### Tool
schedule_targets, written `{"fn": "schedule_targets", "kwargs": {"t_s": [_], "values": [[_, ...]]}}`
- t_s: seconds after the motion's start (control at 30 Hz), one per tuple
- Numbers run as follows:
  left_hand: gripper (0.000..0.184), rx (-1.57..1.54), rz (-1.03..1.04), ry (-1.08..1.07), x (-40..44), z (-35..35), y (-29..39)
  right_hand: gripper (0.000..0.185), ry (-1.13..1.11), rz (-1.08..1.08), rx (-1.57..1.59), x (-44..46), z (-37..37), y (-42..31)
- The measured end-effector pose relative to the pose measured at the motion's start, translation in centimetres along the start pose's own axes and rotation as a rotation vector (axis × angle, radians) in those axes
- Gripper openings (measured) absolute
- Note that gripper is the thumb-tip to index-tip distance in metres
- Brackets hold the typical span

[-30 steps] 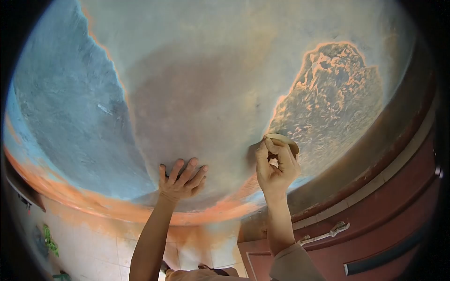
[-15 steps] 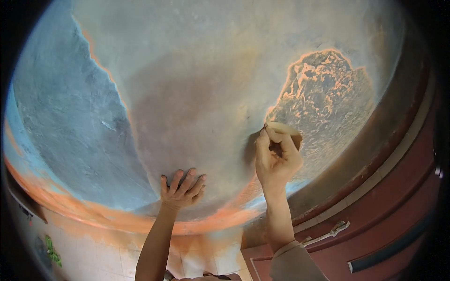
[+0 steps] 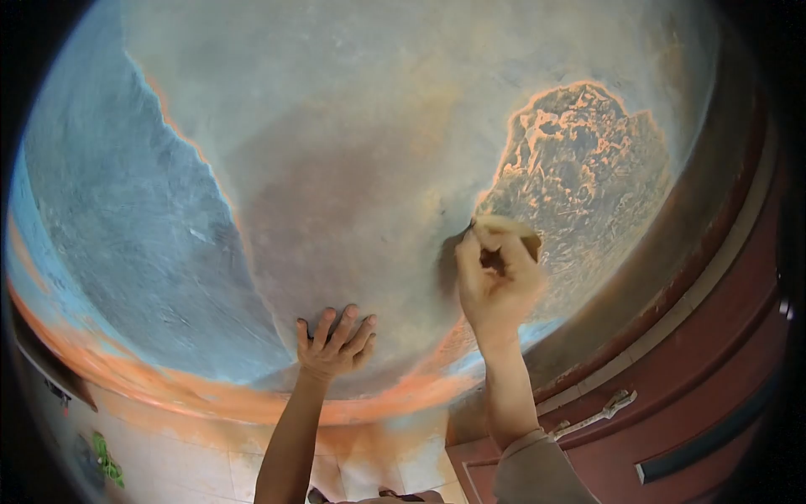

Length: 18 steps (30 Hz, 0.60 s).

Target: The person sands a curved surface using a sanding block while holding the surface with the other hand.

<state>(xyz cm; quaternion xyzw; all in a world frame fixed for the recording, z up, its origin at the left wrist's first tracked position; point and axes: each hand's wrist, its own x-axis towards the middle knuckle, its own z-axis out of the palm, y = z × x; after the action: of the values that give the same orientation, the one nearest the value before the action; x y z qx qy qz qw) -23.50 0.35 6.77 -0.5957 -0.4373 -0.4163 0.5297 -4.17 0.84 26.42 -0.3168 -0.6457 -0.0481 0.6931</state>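
A large painted wall (image 3: 353, 193) fills most of the head view, washed in grey, brown, blue and orange. My left hand (image 3: 333, 349) rests on its lower part with fingers spread. Farther right, my right hand (image 3: 499, 273) is closed in a pinch at the lower left edge of a rough, textured patch (image 3: 579, 160) rimmed in orange. From behind its fingers shows part of a thin, rounded tan piece (image 3: 532, 244); its exact kind is unclear. A small dark tip shows at the fingertips, against the wall.
On the right stands a dark red door (image 3: 672, 395) with a metal handle (image 3: 598, 415). Pale floor tiles (image 3: 193, 454) carry orange stains along the wall's foot. A green plant (image 3: 107, 459) is at the lower left.
The view has shifted slightly, so both hands appear a little farther right. My right hand has turned slightly, and less of the tan piece shows. My left hand stays spread on the wall.
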Motion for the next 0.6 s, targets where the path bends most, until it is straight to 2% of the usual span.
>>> {"fn": "schedule_targets", "kwargs": {"t_s": [0.07,0.17,0.33,0.5,0.57,0.6], "values": [[0.043,0.010,0.004,0.011,0.4,0.1,0.0,0.005,-0.050,-0.195,-0.082,-0.2,0.0,0.1],[0.042,0.002,-0.008,-0.014,0.0,-0.2,0.0,0.006,-0.008,-0.258,-0.129,1.0,0.2,-0.6],[0.044,0.013,-0.047,0.058,1.2,0.1,-0.3,0.007,-0.031,-0.233,-0.085,1.0,0.2,-0.3],[0.044,0.002,-0.059,0.000,0.6,-0.4,0.3,0.007,-0.018,-0.166,-0.119,1.5,0.0,-1.0],[0.044,0.014,-0.054,0.012,0.3,-0.1,0.5,0.008,0.002,-0.345,-0.185,1.5,0.1,-0.2],[0.044,0.014,-0.052,0.009,0.4,0.0,0.3,0.008,0.009,-0.352,-0.180,2.2,0.4,-0.6]]}}
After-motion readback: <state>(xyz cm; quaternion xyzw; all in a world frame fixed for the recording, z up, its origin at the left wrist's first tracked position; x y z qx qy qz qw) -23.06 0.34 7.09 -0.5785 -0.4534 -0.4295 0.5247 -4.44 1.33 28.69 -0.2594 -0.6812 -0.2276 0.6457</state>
